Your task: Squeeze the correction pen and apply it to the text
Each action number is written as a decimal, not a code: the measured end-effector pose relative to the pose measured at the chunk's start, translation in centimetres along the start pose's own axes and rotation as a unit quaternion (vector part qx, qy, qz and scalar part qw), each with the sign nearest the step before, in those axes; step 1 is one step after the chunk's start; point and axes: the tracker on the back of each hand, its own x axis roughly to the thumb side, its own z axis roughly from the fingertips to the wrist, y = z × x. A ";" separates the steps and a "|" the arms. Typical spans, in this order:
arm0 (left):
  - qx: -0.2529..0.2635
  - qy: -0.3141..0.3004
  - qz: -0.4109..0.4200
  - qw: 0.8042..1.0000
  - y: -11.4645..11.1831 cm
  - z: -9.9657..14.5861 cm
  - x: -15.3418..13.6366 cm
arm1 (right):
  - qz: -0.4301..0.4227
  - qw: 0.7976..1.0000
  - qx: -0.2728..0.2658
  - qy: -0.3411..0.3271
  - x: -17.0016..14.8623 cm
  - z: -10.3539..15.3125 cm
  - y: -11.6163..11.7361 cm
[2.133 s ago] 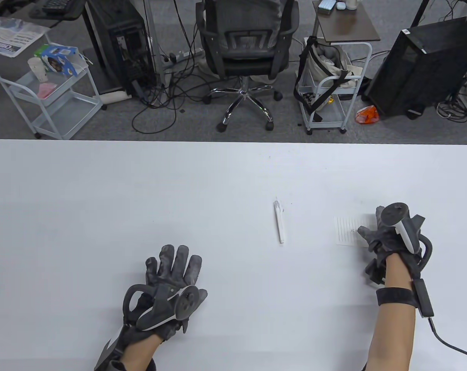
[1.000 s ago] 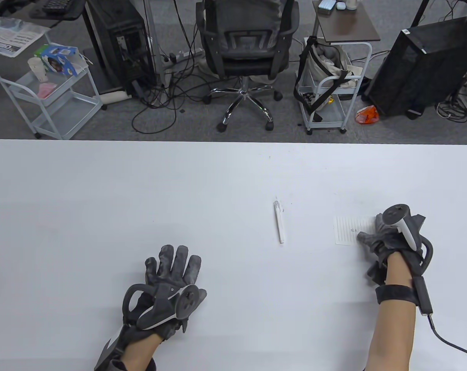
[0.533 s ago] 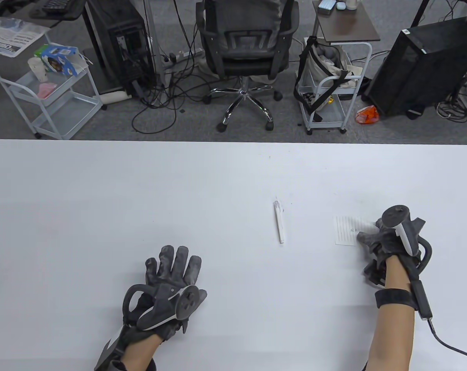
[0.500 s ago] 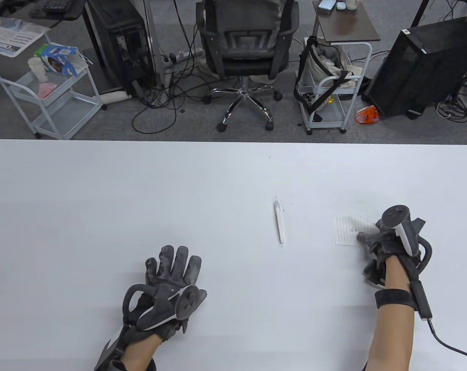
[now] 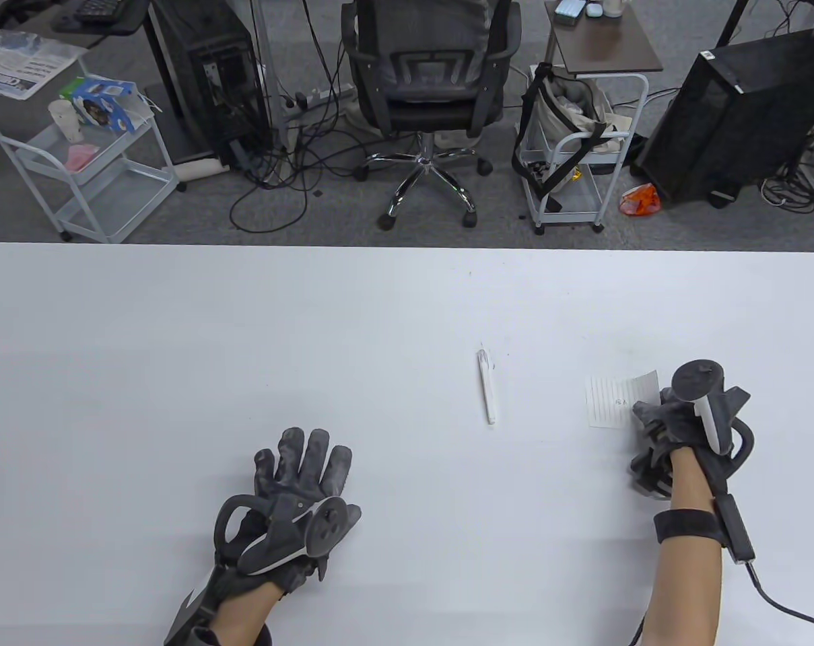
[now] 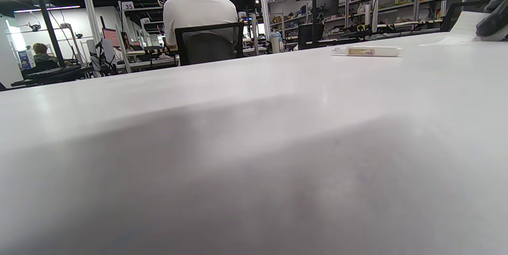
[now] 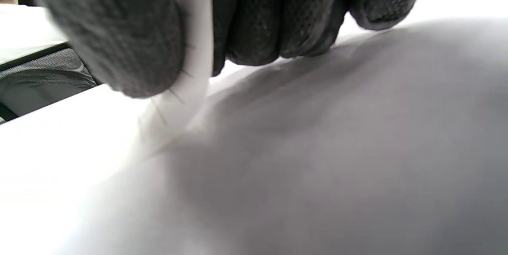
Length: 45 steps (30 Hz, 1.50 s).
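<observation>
A white correction pen [image 5: 487, 387] lies on the table [image 5: 178, 350] right of the middle, untouched; it also shows in the left wrist view [image 6: 367, 51]. A small lined paper [image 5: 614, 401] with a mark of text lies to its right. My right hand [image 5: 656, 417] pinches the paper's right edge between thumb and fingers; that edge curls up off the table. In the right wrist view the paper [image 7: 190, 48] runs up between my thumb and fingers. My left hand [image 5: 303, 464] rests flat on the table, fingers spread, holding nothing.
An office chair [image 5: 425, 87], white carts [image 5: 575, 168] and computer towers [image 5: 730, 114] stand on the floor beyond the table's far edge. A cable [image 5: 784, 605] trails from my right wrist.
My right hand has shifted a little to the right and taken the paper's right edge, lifting and curling it. The pen and my left hand have not moved.
</observation>
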 end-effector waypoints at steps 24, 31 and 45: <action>0.008 0.001 0.008 1.000 0.0 0.5 0.1 | -0.328 0.927 0.065 -0.168 5.0 11.7 -5.2; 0.011 -0.004 0.005 1.000 0.1 0.9 0.4 | -0.380 0.887 0.150 -0.216 8.1 16.6 -3.1; 0.017 -0.010 0.004 1.000 0.4 1.1 0.6 | -0.304 0.888 0.257 -0.231 12.1 21.5 2.9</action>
